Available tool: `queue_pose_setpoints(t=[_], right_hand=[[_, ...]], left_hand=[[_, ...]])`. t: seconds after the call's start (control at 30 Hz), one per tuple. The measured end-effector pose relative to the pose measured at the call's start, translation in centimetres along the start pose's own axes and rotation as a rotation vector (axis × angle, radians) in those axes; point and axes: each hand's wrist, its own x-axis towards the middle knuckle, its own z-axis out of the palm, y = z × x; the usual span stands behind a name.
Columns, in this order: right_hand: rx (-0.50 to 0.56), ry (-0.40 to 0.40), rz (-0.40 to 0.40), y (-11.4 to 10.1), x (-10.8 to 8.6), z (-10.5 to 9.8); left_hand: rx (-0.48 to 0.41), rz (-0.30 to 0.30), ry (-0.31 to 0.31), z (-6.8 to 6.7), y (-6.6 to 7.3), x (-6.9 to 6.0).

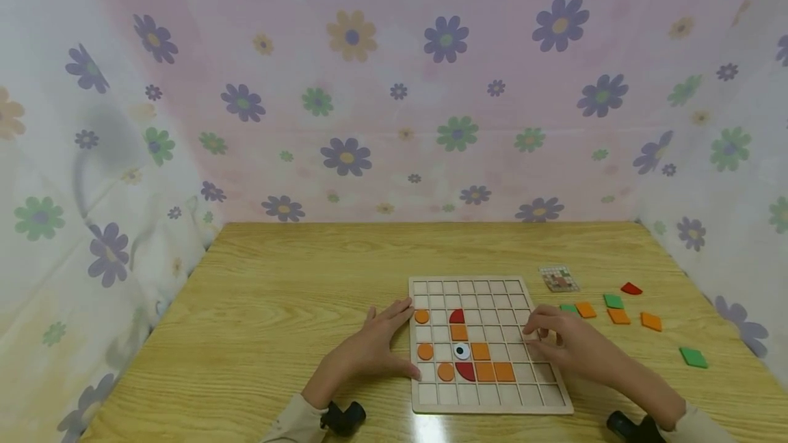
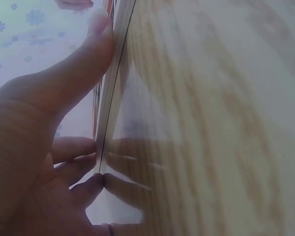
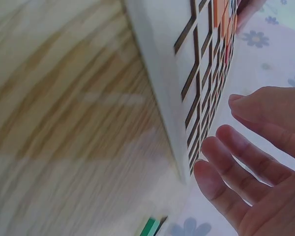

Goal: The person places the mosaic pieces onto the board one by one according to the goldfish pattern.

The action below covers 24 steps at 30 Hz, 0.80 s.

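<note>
Overall, flowered cloth (image 1: 394, 74): behind the desk and along both sides, pink and white with purple, green and orange blooms.
Desk (image 1: 295, 272): wood-grained, glossy.
Gridded board (image 1: 492, 409): pale, flat on the desk, slightly right of its middle.
Left hand (image 1: 378, 347): at the board's left edge, thumb spread well apart from the fingers, fingertips touching the rim.
Right hand (image 1: 569, 340): over the board's right edge — fingers slightly bent, thumb and fingertips apart, nothing seen between them.
Card (image 1: 559, 279): small, printed, just beyond the board's far right corner.
Orange squares (image 1: 486, 372): four in the board's cells; three more loose, between the board and the desk's right edge.
Green squares (image 1: 693, 357): three, loose on that same side, one nearest the desk's right edge.
Orange discs (image 1: 425, 351): three, toward the board's left edge.
Eye disc (image 1: 462, 351): white with a dark pupil, directly left of an orange square.
Red wedges (image 1: 457, 316): two on the board — one loose, nearer the desk's far right corner.
</note>
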Motion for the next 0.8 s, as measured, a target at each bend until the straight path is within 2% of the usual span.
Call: queue_pose_setpoints(t=[0.23,0.5,0.7,0.8], right_hand=[[-0.027,-0.016,0.105,0.8,-0.8,-1.3],[-0.064,0.068,0.023,2.6,-1.7,-2.2],[-0.113,0.107,0.061,3.4,-2.3,-3.1],[-0.127,0.137,0.044,4.0,-2.6,-3.3]], left_hand=[[-0.009,0.008,0.006,0.3,-0.2,0.0],[-0.001,0.002,0.004,0.1,-0.1,-0.1],[-0.002,-0.001,-0.001,0.0,0.0,0.0],[-0.001,0.002,-0.001,0.0,0.0,0.1]])
